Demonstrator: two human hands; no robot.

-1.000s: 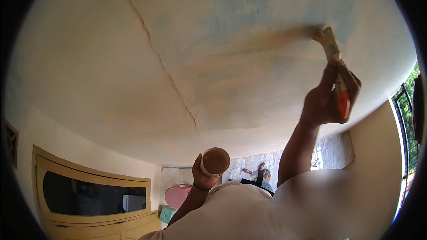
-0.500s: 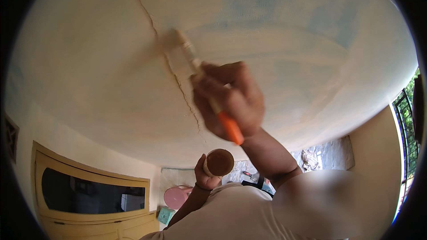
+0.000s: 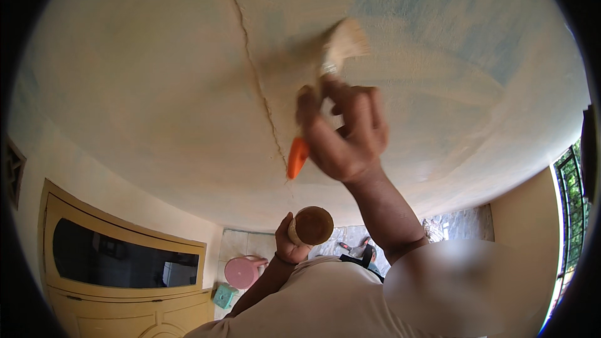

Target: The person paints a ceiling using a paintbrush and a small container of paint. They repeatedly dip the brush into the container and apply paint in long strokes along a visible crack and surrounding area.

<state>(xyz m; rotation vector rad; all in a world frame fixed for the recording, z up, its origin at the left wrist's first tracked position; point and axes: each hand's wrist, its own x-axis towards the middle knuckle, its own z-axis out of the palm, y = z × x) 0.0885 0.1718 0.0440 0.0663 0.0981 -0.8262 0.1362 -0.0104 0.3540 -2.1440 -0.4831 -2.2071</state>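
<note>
My right hand [image 3: 350, 128] grips a paintbrush [image 3: 335, 56] with an orange-ended handle. The brush's pale bristles are bent to the right against the wall [image 3: 169, 87], which has a cream coat with patches of blue showing through. Down the wall, left of the brush, runs a long jagged crack [image 3: 252, 66]. Lower down, my left hand [image 3: 291, 242] is wrapped round a cup [image 3: 313, 225] held below the brush. Something brownish shows inside the cup; how full it is I cannot tell.
A yellow wooden door with a dark glass panel [image 3: 128, 256] stands at lower left. On the tiled floor are a pink stool [image 3: 242, 271] and a small green stool [image 3: 224, 297]. A barred window [image 3: 568, 206] is at the right edge.
My right hand has swept the brush to the right, away from the crack, and the bristles now bend rightward. My left hand still holds the cup in nearly the same place.
</note>
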